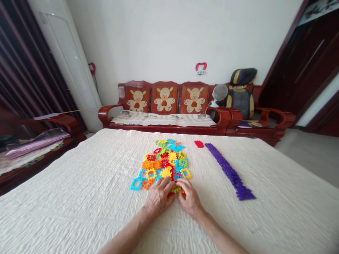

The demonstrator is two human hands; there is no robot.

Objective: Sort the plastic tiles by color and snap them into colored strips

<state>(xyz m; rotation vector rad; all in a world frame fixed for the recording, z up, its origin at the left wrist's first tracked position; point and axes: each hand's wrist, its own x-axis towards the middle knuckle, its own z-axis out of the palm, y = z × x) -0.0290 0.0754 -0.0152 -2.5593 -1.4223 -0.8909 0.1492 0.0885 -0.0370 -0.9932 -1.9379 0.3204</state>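
While my left hand [160, 195] and right hand [189, 197] curl over plastic pieces [166, 171], can't tell if they're gripping. Purple strip's [228, 170] off right.

Open white quilted cover [79, 187] left of multicoloured interlocking tiles [166, 172], left hand [159, 196] and right hand [190, 198] blocking their near edge, open lane between tiles and purple strip [228, 170], red piece [198, 144] narrowing its far end

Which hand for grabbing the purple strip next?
Right, most likely. The right hand is nearer the purple strip, with only bare cover between. The left hand would have to cross past the right. Both are now at the pile.
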